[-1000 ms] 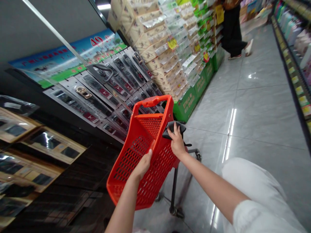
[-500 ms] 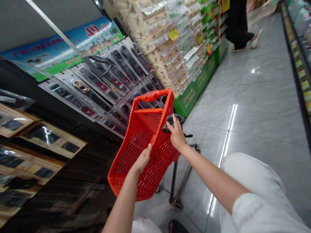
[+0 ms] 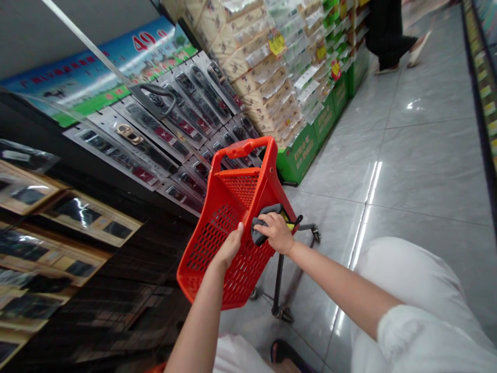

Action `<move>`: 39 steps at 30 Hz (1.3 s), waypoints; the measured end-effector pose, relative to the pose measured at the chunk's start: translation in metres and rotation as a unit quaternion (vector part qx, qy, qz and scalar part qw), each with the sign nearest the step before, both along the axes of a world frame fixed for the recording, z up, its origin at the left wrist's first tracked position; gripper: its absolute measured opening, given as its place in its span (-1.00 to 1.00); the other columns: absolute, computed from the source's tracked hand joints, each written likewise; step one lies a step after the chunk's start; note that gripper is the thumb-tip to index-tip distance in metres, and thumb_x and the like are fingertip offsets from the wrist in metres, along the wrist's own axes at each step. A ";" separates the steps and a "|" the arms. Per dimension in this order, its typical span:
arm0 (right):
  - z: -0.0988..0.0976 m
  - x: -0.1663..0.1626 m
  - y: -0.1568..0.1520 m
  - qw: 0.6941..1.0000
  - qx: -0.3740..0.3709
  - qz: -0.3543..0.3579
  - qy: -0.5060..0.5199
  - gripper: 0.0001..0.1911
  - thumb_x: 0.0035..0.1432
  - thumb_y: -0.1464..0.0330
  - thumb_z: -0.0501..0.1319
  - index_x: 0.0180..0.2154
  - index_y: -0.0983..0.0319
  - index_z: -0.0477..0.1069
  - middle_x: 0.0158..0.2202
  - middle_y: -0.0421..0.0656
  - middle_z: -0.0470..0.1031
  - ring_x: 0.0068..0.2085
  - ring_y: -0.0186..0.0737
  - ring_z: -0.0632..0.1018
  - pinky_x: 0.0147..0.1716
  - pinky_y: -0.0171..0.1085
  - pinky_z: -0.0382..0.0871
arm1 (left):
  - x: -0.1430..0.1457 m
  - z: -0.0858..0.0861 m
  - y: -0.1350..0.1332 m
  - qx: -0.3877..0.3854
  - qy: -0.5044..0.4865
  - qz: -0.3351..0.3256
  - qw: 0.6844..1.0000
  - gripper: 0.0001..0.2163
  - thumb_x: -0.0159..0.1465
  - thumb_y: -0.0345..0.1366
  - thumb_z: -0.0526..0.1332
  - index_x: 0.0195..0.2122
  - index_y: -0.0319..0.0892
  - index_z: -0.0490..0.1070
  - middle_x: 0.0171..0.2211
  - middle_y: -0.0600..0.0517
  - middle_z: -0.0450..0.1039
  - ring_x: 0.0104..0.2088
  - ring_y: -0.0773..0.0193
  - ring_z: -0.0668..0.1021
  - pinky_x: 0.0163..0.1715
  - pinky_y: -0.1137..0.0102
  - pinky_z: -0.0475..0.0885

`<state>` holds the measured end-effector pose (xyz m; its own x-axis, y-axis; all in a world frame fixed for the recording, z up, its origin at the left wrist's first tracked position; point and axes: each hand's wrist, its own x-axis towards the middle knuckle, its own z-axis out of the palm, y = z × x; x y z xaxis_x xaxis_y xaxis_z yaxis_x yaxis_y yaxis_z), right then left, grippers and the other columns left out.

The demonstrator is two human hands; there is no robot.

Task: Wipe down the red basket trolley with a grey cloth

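A red plastic shopping cart (image 3: 248, 282) with slotted basket walls stands tilted in view in front of me. My left hand (image 3: 232, 244) is closed over the near side rim of the basket, thumb up along the inside. Against the outer side wall, just below that rim, my right hand (image 3: 276, 232) presses a dark grey cloth (image 3: 259, 239), its fingers bent over it. A yellow strip and a small black loop show on the cloth's right side. The palm hides part of the cloth.
Packaged belts (image 3: 143, 124) hang on a rack beyond the cart. Stacked tissue packs (image 3: 260, 67) rise behind green boxes (image 3: 298, 155). Boxed goods (image 3: 93, 215) fill the left shelf. A person in black trousers (image 3: 384, 36) stands farther down the tiled aisle (image 3: 423, 171).
My right hand has slid the cloth down the cart's side, from near the upper corner toward my left hand. The left hand keeps its hold on the rim.
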<state>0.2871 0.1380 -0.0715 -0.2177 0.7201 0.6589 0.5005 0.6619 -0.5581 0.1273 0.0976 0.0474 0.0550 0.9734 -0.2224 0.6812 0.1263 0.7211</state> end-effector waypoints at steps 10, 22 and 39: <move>0.010 -0.018 -0.024 0.999 0.021 0.003 -0.038 -0.58 0.20 0.50 0.11 -0.02 -0.04 0.51 0.05 -0.14 0.43 -0.03 -0.08 0.32 -0.09 -0.11 0.24 | 0.000 -0.001 0.001 -0.022 -0.040 0.003 0.999 -0.26 0.26 0.24 -0.12 0.06 -0.35 0.45 0.05 -0.14 0.50 0.12 0.01 0.47 0.21 0.14 0.26; 0.007 0.023 0.046 0.942 -0.074 -0.216 0.248 -0.35 0.08 0.61 0.01 0.17 0.06 0.35 0.19 -0.09 0.27 0.17 -0.08 0.32 0.16 -0.07 0.25 | -0.009 0.006 -0.008 -0.017 -0.008 -0.023 1.000 -0.26 0.27 0.23 -0.13 0.16 -0.31 0.37 0.19 -0.12 0.35 0.25 0.05 0.33 0.28 0.19 0.12; -0.014 -0.021 0.045 0.958 -0.125 -0.131 0.221 -0.18 0.13 0.60 0.00 0.37 0.05 -0.13 0.43 -0.20 -0.27 0.41 -0.09 -0.22 0.33 0.06 -0.06 | 0.002 0.002 0.005 -0.023 -0.020 -0.033 0.999 -0.23 0.22 0.30 -0.12 0.01 -0.30 0.50 -0.07 -0.11 0.58 0.11 -0.04 0.47 0.15 0.19 0.31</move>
<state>0.2660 0.1829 -0.0856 0.2535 0.8591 0.4447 0.3094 0.3636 -0.8787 0.1290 0.1026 0.0498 0.1283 0.9559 -0.2641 0.6601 0.1164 0.7421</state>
